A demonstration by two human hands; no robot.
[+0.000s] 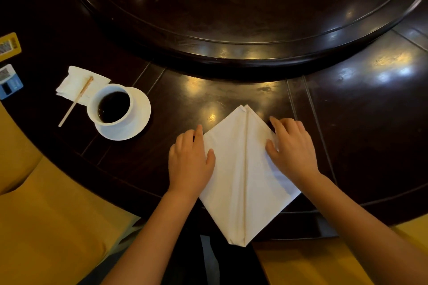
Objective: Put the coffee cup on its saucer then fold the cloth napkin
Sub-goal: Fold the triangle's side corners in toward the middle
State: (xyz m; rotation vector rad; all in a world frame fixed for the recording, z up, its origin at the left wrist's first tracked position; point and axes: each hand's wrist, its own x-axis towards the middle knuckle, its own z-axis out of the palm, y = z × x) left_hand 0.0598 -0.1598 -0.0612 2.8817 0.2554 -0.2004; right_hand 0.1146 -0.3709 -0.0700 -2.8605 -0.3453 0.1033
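Observation:
A white cloth napkin [245, 173] lies on the dark table in a diamond shape, with a crease down its middle and its lower tip hanging over the near table edge. My left hand [190, 159] presses flat on the napkin's left corner. My right hand [291, 146] presses on its right corner, fingers spread. To the left, a white coffee cup [111, 104] full of dark coffee stands on its white saucer [139, 120]; both hands are well away from it.
A paper napkin [74, 83] with a wooden stir stick [76, 102] across it lies left of the cup. Two small cards [9, 65] sit at the far left edge. A large raised turntable [231, 48] fills the table's middle. Yellow seat cushions [46, 215] flank my lap.

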